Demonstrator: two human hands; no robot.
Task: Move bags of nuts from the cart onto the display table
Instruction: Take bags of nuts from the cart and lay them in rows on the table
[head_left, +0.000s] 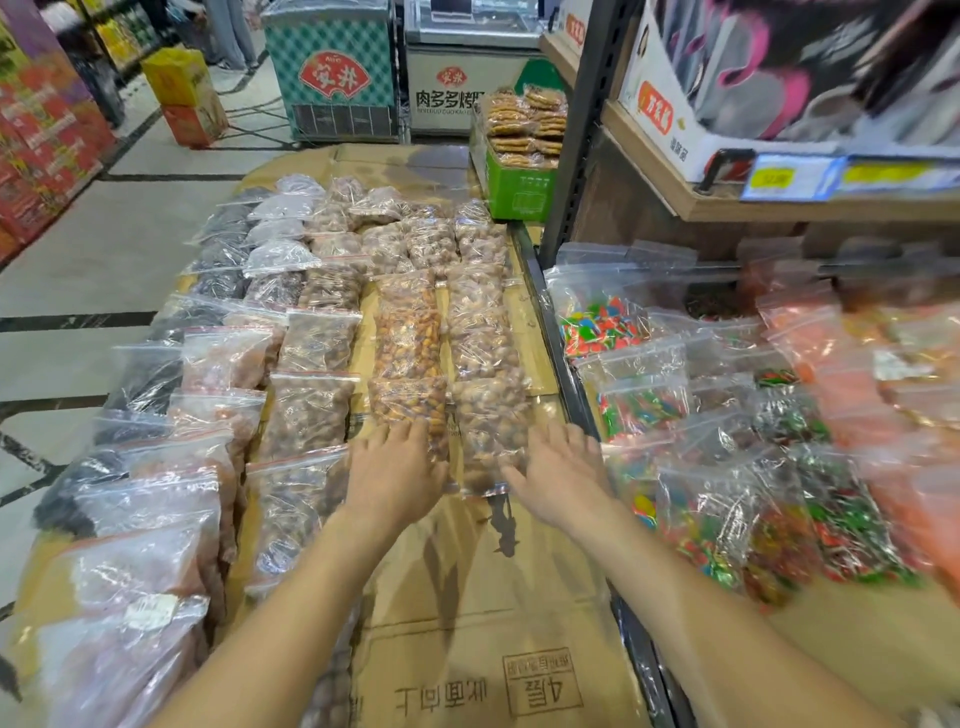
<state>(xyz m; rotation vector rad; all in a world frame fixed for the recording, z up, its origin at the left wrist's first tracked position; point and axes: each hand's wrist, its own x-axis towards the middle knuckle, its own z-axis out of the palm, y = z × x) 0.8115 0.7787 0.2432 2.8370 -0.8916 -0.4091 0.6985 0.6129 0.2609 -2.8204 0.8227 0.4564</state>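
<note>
Clear zip bags of nuts lie in rows on a display table covered with brown cardboard (467, 597). My left hand (395, 473) lies flat, fingers spread, on the near end of a bag of orange-brown nuts (408, 400). My right hand (561, 475) rests open at the right near corner of a bag of pale brown nuts (491, 426). Neither hand grips a bag. Both bags are the nearest in their columns. No cart can be made out.
Bags of coloured candies (727, 519) fill the lower shelf on the right, behind a dark metal rail (561, 353). A shelf post (582, 130) rises at the right. A green box of biscuits (519, 182) stands past the table, with freezers (332, 73) behind. Tiled floor (104, 260) runs along the left.
</note>
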